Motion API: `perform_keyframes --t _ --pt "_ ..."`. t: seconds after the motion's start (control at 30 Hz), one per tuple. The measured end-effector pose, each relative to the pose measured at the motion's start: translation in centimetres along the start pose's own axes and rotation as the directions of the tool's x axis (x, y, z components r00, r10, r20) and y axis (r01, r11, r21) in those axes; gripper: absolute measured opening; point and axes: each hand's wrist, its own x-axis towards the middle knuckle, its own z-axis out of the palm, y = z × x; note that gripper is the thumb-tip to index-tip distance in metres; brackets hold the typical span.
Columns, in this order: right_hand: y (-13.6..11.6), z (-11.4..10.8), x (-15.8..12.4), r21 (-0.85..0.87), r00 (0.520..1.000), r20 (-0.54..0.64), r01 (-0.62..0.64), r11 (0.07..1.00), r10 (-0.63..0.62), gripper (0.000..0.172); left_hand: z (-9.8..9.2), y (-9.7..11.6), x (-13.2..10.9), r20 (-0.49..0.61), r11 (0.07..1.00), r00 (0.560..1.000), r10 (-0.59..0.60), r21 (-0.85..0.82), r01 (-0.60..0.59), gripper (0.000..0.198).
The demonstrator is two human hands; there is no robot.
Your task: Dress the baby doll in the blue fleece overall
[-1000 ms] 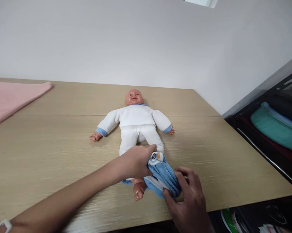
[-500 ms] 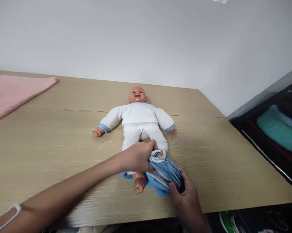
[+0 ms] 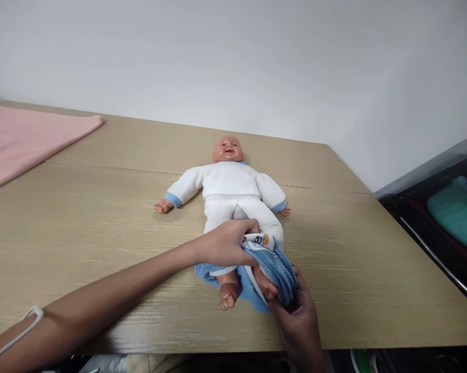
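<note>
A baby doll (image 3: 231,178) in a white top and white trousers with blue cuffs lies on its back, head toward the wall. Blue-and-white terry pants (image 3: 270,261), with a small embroidered face on them, are bunched around its lower legs. My left hand (image 3: 229,242) grips the upper edge of the bunched cloth beside the doll's leg on the right. At the lower right, my right hand (image 3: 297,311) pinches the same cloth near the doll's foot (image 3: 267,287), which pokes out of the opening. The other foot (image 3: 229,295) also shows bare below the cloth.
The doll lies on a light wooden table (image 3: 109,223) that meets a pale wall (image 3: 233,67). A pink cloth (image 3: 27,137) covers the far left corner. Beyond the table's right edge, a dark rack (image 3: 423,228) holds a folded teal cloth (image 3: 456,215).
The foot on the right now shows through the bunched blue cloth, where it was mostly hidden before. The camera view has shifted slightly. Both hands keep hold of the cloth.
</note>
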Motion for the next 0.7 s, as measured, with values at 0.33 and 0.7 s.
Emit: perform_keyframes --t 0.33,0.7 --pt "-2.3 -0.6 1.9 -0.053 0.990 -0.076 0.116 0.992 -0.119 0.047 -0.6 -0.3 0.4 -0.010 0.990 0.993 0.121 -0.069 -0.122 0.035" --pt "-6.1 -2.2 7.6 -0.105 0.977 0.159 0.163 0.981 -0.145 0.018 -1.5 -0.6 0.6 0.066 0.955 0.954 0.293 0.038 -0.296 0.018"
